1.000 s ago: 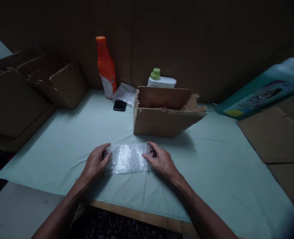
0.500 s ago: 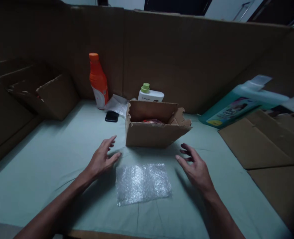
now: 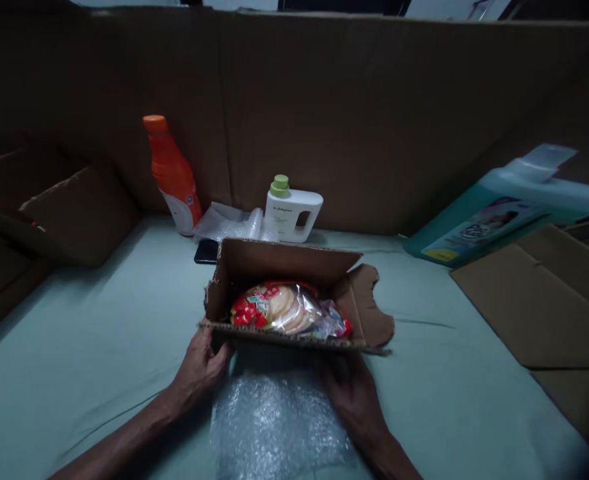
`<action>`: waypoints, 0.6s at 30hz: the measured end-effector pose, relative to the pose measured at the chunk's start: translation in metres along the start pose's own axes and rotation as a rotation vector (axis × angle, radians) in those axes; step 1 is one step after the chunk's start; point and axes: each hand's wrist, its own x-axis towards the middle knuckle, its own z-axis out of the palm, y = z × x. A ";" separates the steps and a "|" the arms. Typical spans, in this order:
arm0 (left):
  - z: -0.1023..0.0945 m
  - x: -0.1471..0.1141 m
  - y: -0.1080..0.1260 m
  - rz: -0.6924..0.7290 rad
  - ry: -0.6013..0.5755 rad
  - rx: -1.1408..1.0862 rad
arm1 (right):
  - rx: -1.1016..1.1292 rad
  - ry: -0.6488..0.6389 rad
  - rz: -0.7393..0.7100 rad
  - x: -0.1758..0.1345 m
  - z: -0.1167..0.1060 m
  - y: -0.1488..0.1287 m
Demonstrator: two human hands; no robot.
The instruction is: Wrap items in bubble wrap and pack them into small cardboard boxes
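Observation:
A small open cardboard box (image 3: 367,307) is in the middle, tilted with its opening towards me. Inside lies a red and clear packet of pale round crackers (image 3: 287,310). My left hand (image 3: 202,363) grips the box at its left front corner, the fingers partly behind the wall. Under the front right of the box is my right hand (image 3: 352,393), holding it from below; shadow hides most of its fingertips. A sheet of bubble wrap (image 3: 279,427) lies flat on the cloth between my forearms, just in front of the box.
Behind the box stand a white bottle with a green cap (image 3: 292,217) and an orange bottle (image 3: 172,177), near crumpled bubble wrap (image 3: 224,220) and a black phone (image 3: 206,252). A teal jug (image 3: 494,207) leans at right. Cardboard boxes (image 3: 79,213) flank the cloth-covered surface (image 3: 139,320).
Both hands, apart from the box before, have taken hold of it. The box has come nearer and tipped towards me, showing the packet inside. The camera view has shifted.

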 end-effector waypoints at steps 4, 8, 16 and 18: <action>0.000 0.023 0.013 0.058 -0.018 -0.015 | 0.011 -0.011 0.027 0.027 -0.012 -0.006; -0.019 0.004 0.026 0.188 0.068 0.143 | -0.095 0.117 -0.107 0.016 -0.034 -0.024; -0.016 -0.103 0.033 0.593 -0.321 0.499 | -0.272 -0.407 -0.710 -0.063 0.008 -0.072; -0.015 -0.110 0.020 0.572 -0.387 0.496 | -0.349 -0.478 -0.677 -0.069 0.009 -0.057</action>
